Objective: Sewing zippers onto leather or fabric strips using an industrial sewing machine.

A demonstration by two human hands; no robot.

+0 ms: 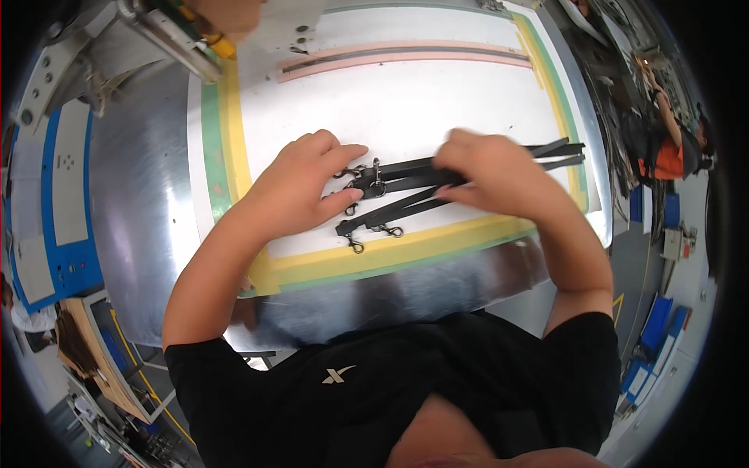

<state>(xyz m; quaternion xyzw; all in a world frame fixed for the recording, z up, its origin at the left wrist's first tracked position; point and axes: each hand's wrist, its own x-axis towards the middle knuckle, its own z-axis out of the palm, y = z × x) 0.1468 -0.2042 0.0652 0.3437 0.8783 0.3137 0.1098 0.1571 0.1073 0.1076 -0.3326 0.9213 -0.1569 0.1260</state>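
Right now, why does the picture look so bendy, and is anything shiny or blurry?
In the head view, the wide fisheye lens bends straight edges near the rim, with black corners; in that same head view, white glare shines off the metal table at left; also in the head view, the right hand looks smeared, the left hand sharper.

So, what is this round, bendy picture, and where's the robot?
There's no robot here, just a person's two bare hands. The camera sits on their head and looks down, and its very wide lens bends straight edges.

On the table lies a white surface edged with yellow tape and green tape. On it are black straps with little metal clips. The left hand is at the clip end. The right hand, a bit blurry, is on the straps; I can't tell how tightly it holds them.
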